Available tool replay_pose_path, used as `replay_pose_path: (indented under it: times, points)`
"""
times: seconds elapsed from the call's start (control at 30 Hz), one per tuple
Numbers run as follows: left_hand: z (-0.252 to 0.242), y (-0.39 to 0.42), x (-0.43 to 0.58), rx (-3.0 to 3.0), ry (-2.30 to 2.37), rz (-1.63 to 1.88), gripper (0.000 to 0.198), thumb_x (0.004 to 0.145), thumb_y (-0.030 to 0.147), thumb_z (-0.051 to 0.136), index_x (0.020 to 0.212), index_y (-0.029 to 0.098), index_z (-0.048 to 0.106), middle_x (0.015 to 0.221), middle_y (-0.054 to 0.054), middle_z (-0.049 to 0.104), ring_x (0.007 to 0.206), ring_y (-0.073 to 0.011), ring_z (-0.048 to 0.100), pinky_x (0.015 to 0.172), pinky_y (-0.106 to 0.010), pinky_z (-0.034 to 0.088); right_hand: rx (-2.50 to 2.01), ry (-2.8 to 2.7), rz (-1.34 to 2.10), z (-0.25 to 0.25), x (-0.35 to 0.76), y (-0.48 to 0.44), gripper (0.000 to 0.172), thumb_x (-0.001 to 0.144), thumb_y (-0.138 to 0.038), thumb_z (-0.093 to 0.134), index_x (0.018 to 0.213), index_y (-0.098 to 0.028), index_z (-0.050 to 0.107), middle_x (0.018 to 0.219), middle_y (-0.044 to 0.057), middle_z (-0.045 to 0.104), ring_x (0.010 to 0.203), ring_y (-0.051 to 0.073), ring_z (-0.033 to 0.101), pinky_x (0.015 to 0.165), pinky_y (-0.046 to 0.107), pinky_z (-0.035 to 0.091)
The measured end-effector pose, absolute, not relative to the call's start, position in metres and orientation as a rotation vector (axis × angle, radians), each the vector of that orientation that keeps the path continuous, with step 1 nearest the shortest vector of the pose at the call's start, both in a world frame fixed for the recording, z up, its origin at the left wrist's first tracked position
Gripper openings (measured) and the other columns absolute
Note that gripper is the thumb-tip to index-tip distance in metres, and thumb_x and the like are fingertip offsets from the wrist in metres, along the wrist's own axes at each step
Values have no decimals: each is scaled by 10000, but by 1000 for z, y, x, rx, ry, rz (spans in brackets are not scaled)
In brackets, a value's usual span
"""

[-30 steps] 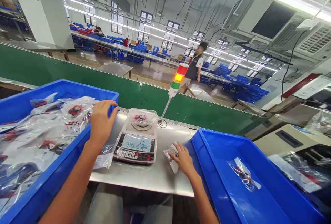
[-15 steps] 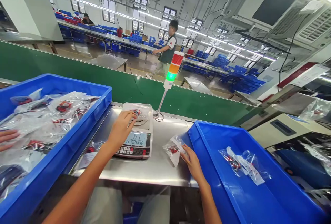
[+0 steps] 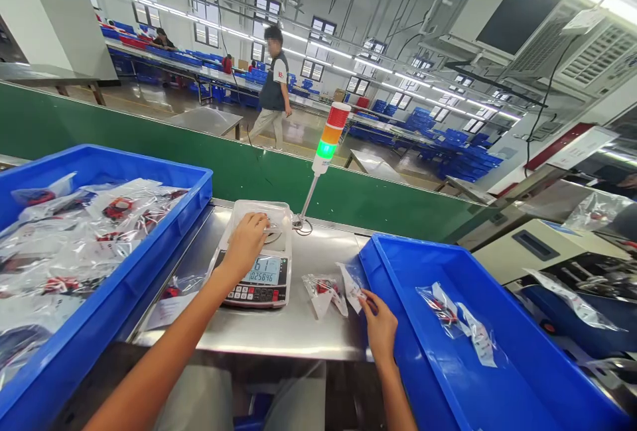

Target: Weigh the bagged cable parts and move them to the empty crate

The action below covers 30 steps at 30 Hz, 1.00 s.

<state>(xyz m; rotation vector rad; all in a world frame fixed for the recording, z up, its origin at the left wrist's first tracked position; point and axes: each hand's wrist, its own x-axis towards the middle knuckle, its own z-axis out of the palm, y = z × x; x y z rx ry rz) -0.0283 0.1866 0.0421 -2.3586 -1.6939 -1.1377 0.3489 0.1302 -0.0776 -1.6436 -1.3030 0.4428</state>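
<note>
On the pan of the digital scale (image 3: 259, 278), my left hand (image 3: 249, 239) rests with its fingers curled down. Whatever lies under those fingers is hidden. My right hand (image 3: 381, 325) pinches a corner of a clear plastic bag with a white label (image 3: 351, 288), at the edge of the right blue bin. Just left of that, another clear bag with red parts (image 3: 323, 292) lies on the steel table. One more labelled bag (image 3: 172, 305) lies left of the scale, partly behind my left forearm.
Many bagged parts fill the left blue bin (image 3: 212, 182). The right blue bin (image 3: 497, 388) holds a few bags. A signal light (image 3: 326, 149) glows green behind the scale. Beyond the green barrier (image 3: 408, 205), a person (image 3: 273, 86) walks. A beige machine (image 3: 547, 245) stands at right.
The bag seen on the scale pan no longer shows. My right hand has closed on a bag corner. Another person's hand has left the left bin. The walking person has moved left.
</note>
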Motion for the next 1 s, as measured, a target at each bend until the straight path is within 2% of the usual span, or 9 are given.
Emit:
replay_pose_path:
  times: [0.13,0.33,0.43,0.5,0.6,0.7,0.83,0.93,1.0]
  points:
    - [38,205,-24,-2402,-1680,-1091,151,915,101,482,911,182,610,1093,-120,650,1115,-309,546,963,-491,503,-1592,-1165,400,-43,330,126,611,759,-695,649,1039,-166,770,1044,145,766,937,337,728,871,438,555]
    - [66,215,-33,-2126,-1708,-1440,127,947,139,486,870,188,575,951,-84,631,964,-270,568,873,-416,499,-1294,-1306,452,23,256,150,430,832,-547,673,1050,-191,772,1109,108,752,969,272,710,883,390,569]
    - [69,214,-31,-2293,-1688,-1382,68,911,142,586,966,175,610,1080,-102,648,1083,-277,567,941,-424,500,-1165,-1348,456,42,221,166,396,855,-508,666,1063,-186,766,1111,103,750,966,253,704,898,400,574]
    - [61,215,-23,-2464,-1694,-1310,221,840,116,682,1050,166,632,1182,-119,652,1173,-289,562,1037,-463,469,-1134,-1307,466,46,208,172,401,853,-506,674,1067,-179,762,1109,104,750,956,246,702,898,404,577]
    - [45,219,-10,-2552,-1733,-1318,230,735,31,732,918,161,682,1087,-117,702,1156,-312,603,1080,-503,446,-1140,-1259,490,43,205,173,398,841,-505,690,1057,-178,762,1096,103,754,945,246,701,886,396,581]
    - [39,226,-6,-2456,-1803,-1509,130,754,45,705,737,172,689,889,-92,726,998,-301,670,971,-462,522,-1147,-1261,510,41,211,175,392,826,-499,704,1047,-181,765,1081,97,757,941,248,701,877,393,585]
    - [55,233,-19,-2119,-1891,-1954,130,887,194,623,858,175,748,895,-69,753,846,-249,697,868,-401,561,-1102,-1366,480,48,204,192,355,856,-460,672,1060,-182,757,1097,96,745,959,242,694,894,399,585]
    - [80,232,-50,-1708,-1888,-2263,300,972,279,467,1057,118,706,1067,-118,739,963,-233,694,896,-373,559,-1032,-1596,427,60,180,216,287,912,-377,595,1072,-200,755,1106,95,733,1007,243,667,921,414,574]
    - [101,223,-81,-1373,-1788,-2469,316,964,288,442,1085,95,662,1142,-148,712,1056,-236,676,940,-387,549,-973,-1808,436,67,162,231,244,925,-291,557,1047,-232,760,1114,86,728,1067,249,633,909,412,576]
